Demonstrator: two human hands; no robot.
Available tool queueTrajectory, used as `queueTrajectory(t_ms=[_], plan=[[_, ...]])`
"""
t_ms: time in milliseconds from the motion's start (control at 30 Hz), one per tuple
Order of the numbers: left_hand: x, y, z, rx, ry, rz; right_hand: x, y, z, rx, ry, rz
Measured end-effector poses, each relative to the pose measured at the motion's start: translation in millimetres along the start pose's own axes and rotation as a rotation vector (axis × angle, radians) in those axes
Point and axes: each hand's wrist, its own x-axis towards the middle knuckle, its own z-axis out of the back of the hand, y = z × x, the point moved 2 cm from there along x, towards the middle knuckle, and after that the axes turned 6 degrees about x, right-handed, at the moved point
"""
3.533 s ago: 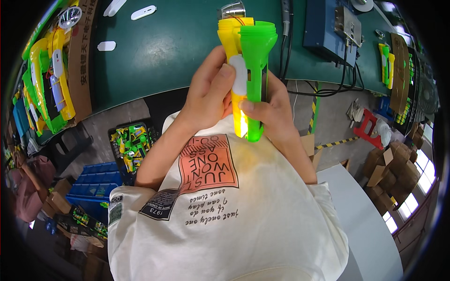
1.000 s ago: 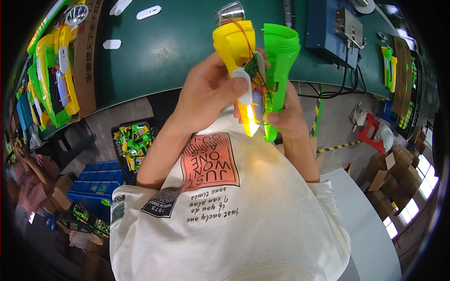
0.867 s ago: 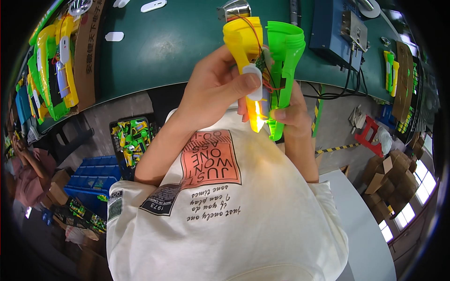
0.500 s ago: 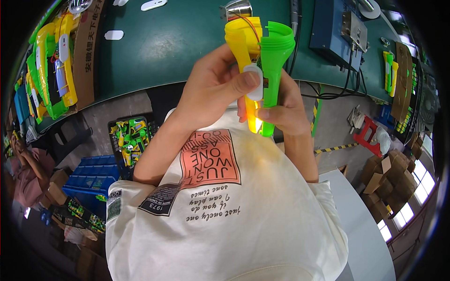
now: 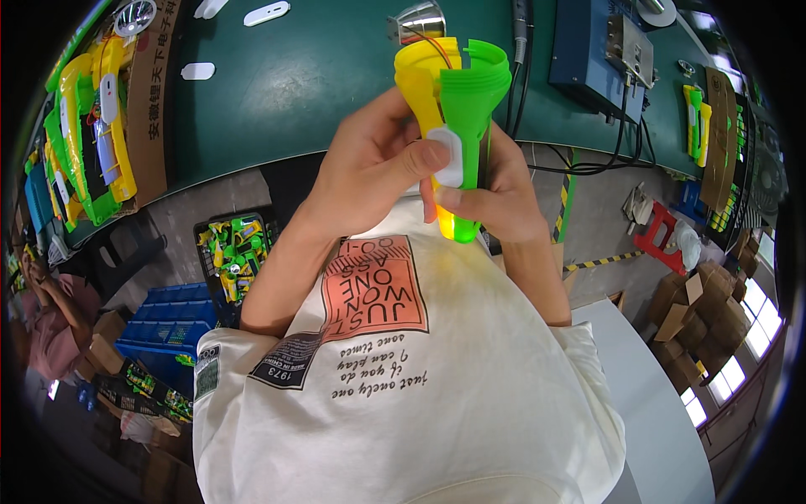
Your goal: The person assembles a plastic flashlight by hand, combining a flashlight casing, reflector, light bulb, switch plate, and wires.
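Both my hands hold a plastic torch body upright in front of my chest, above the edge of the green table [image 5: 294, 92]. It is made of a yellow half shell [image 5: 417, 80] and a green half shell [image 5: 474, 92] pressed side by side. My left hand [image 5: 369, 168] grips the yellow side, its thumb on the white oval switch [image 5: 449, 155]. From behind, my right hand [image 5: 499, 202] wraps the green side and the lower end. Thin wires show at the torch's open top. A silver reflector cone [image 5: 417, 18] stands on the table just beyond.
A cardboard box [image 5: 151, 101] of yellow and green shells lies at the table's left. White switch pieces [image 5: 266, 13] lie on the table, and a blue device [image 5: 600, 50] with cables stands at the right. Below are a black crate [image 5: 231, 256] of parts and blue bins [image 5: 164, 323]. Another person [image 5: 50, 319] sits far left.
The two shells stood apart with wires and a lit bulb showing between them; now they are closed together. My left thumb has settled on the white switch.
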Motion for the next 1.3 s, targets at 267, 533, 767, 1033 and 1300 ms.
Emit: queueTrajectory(t_ms=[267,533,767,1033,1300], plan=[[1,1,4,0.161,-0.088,0.017,7,7,0,-0.539,-0.215,0.060],[-5,-15,-10,0.567,-0.269,0.077,7,-4,-7,-1.036,-0.362,0.434],[-5,-8,-9,0.700,-0.235,-0.213,3,-13,-1,-0.999,-0.367,0.262],[-6,-14,-12,0.389,-0.328,-0.211,4,-18,-3,-0.944,-0.334,0.368],[-7,-17,1,0.236,0.018,-0.354,-4,6,-17,-1.374,-0.448,0.763]])
